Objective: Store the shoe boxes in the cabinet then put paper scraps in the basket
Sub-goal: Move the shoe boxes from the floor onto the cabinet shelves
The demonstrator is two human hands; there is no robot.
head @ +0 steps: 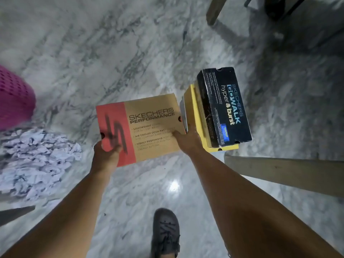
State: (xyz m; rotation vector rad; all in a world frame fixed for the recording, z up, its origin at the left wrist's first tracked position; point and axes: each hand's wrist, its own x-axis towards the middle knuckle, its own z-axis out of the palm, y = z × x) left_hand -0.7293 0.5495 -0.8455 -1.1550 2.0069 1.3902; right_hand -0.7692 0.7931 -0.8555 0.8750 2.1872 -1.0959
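Observation:
I hold a tan and red shoe box (149,125) above the marble floor with both hands. My left hand (106,153) grips its red near-left corner and my right hand (188,140) grips its right edge. To the right a black shoe box (225,107) lies on top of a yellow shoe box (193,112); what they rest on is hidden. A heap of crumpled white paper scraps (35,157) lies on the floor at the left, with a pink perforated basket (14,97) just behind it. No cabinet is in view.
A pale wooden board or furniture edge (283,172) juts in from the right, below the stacked boxes. Chair or table legs (216,12) stand at the top right. My dark shoe (165,233) is on the grey marble floor (111,53).

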